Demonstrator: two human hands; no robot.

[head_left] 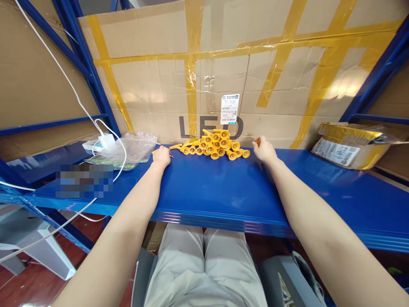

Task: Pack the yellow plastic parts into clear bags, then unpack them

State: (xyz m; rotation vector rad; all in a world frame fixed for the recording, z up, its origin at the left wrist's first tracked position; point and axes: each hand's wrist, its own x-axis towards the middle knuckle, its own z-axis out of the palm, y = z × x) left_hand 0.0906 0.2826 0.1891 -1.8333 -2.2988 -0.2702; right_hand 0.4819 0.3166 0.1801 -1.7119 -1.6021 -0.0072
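A heap of yellow cup-ended pieces (214, 144) with thin stems lies at the back of the blue shelf (220, 183), against the cardboard. Most of their hollow round ends face me. Left of the heap, my left hand (162, 156) rests low over the shelf with its fingers closed. A bit of yellow shows at its far side, and a thin tip pokes out by the fingers. My right hand (264, 149) is raised slightly to the right of the heap, fingers pinched. Something small and orange-yellow shows between them; its shape is mostly hidden.
A large taped cardboard sheet (153, 94) stands behind the shelf. On the left lie a clear plastic bag (137, 147), a white plug (107, 141) and a white cable (123, 160). A taped cardboard box (351, 147) sits at the right. Blue posts frame both sides.
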